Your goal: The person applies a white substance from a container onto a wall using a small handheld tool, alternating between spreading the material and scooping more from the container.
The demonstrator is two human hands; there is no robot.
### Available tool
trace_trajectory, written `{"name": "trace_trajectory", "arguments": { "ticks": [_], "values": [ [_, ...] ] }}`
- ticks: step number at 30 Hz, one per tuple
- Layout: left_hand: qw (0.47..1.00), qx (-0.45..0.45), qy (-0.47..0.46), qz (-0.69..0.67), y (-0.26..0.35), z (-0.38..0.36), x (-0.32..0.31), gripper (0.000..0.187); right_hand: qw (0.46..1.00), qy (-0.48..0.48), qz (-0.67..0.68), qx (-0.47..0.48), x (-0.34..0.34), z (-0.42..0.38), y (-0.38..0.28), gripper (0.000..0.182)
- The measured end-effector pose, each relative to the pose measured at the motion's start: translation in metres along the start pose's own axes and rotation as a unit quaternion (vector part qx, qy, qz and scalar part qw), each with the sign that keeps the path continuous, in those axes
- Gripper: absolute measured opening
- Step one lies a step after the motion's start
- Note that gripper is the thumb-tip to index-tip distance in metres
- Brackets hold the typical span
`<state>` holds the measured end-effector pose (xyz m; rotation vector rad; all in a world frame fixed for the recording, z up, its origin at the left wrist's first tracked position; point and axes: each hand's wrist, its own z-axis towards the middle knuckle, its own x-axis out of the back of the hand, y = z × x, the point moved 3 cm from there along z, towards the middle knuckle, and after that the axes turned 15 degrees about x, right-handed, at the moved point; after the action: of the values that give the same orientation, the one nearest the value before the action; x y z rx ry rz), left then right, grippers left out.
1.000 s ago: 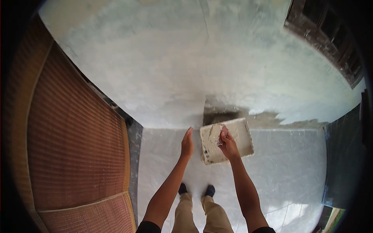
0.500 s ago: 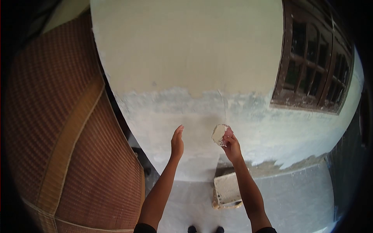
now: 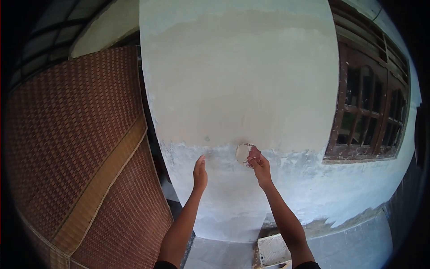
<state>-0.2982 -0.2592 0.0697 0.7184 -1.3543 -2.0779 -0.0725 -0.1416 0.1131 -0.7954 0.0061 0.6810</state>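
My right hand (image 3: 263, 170) grips a flat, reddish putty spreader (image 3: 254, 154) by its right side. Cream putty covers the spreader's left part, and its edges look ragged. Behind it stands the wall (image 3: 242, 89), beige above and patchy whitish-grey below; the spreader overlaps the line where the two coats meet. My left hand (image 3: 200, 174) is held up to the left of it, fingers stretched out and nothing in them, in front of the whitish lower coat.
A woven brown panel (image 3: 89, 116) with a tan band leans along the left. At the right is a dark wooden window (image 3: 369, 103). Low by the wall's foot sits a cream-smeared rectangular container (image 3: 273, 250) on the grey floor (image 3: 345, 242).
The view has tilted upward, so the wall and window sit lower in it. Both hands are now higher against the wall, near the coat line, and the spreader has shifted slightly left.
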Motion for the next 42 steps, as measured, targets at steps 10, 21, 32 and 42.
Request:
{"name": "trace_trajectory", "arguments": {
  "ticks": [10, 21, 32, 42],
  "values": [
    [0.993, -0.036, 0.047, 0.102, -0.028, 0.037, 0.032, 0.039, 0.987, -0.084, -0.116, 0.066, -0.072, 0.017, 0.024, 0.031],
    [0.954, -0.203, 0.047, 0.218, -0.036, 0.068, 0.057, 0.055, 0.913, -0.027, -0.337, 0.226, -0.098, 0.007, 0.010, 0.024],
    [0.886, -0.228, -0.001, 0.405, -0.047, 0.072, 0.049, 0.068, 0.744, -0.034, -0.566, 0.354, -0.098, -0.025, 0.045, 0.050],
    [0.890, -0.209, -0.009, 0.405, -0.061, 0.076, 0.042, 0.073, 0.709, -0.032, -0.622, 0.332, -0.096, -0.024, 0.072, 0.047]
  ]
}}
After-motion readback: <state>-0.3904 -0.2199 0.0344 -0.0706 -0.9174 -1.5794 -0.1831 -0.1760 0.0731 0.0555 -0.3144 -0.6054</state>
